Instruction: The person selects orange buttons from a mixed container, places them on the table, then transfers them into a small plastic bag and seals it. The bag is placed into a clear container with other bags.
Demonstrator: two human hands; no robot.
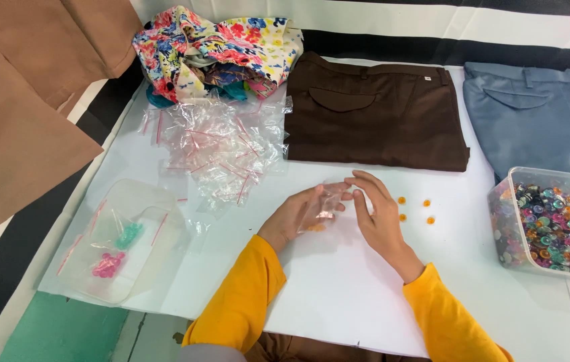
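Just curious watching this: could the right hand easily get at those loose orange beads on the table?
Probably yes: the orange beads lie on bare white table just beside the right hand, nothing between them.

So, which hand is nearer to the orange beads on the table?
Right. The right hand lies just beside the orange beads; the left hand, holding a small clear bag, is farther, beyond the right one.

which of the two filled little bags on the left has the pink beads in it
The nearer filled bag, closest to the table's front edge; the other filled bag, just beyond it, holds teal beads.
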